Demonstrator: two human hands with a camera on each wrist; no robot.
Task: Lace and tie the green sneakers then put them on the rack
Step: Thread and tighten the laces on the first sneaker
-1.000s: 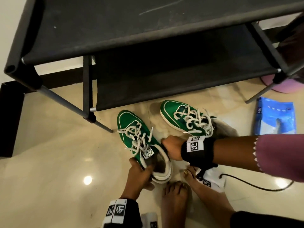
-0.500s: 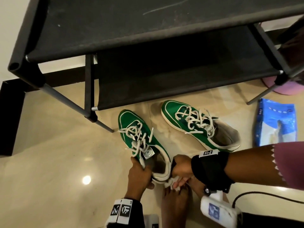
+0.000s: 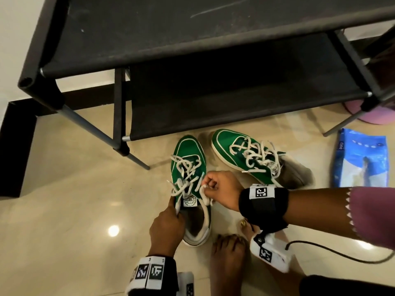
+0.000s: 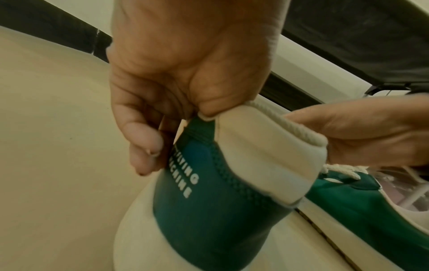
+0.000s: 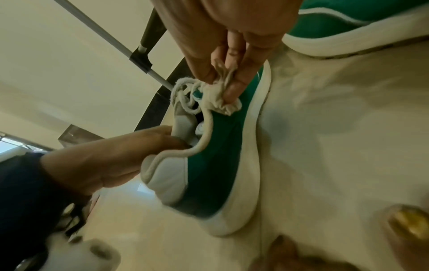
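Note:
Two green sneakers with white soles and loose white laces lie on the floor before a black rack (image 3: 192, 39). The near sneaker (image 3: 188, 154) (image 4: 209, 201) (image 5: 216, 155) points toward the rack. My left hand (image 3: 168, 223) (image 4: 176, 113) grips its collar on the left side, thumb inside the opening. My right hand (image 3: 218, 189) (image 5: 223, 73) pinches a bunch of its white lace (image 3: 203, 195) (image 5: 223, 102) at the top eyelets on the right side. The other sneaker (image 3: 252, 154) lies to the right, untouched, its laces untied.
The rack's lower shelf (image 3: 224, 99) sits just beyond the toes, with a slanted grey leg (image 3: 102, 135) at left. A blue packet (image 3: 361, 159) lies on the floor at right. My bare feet (image 3: 228, 263) are just behind the near sneaker. A black cable (image 3: 342, 253) trails right.
My right hand has moved from the near sneaker's heel up to its laces and pinched them. The left hand keeps its grip on the collar.

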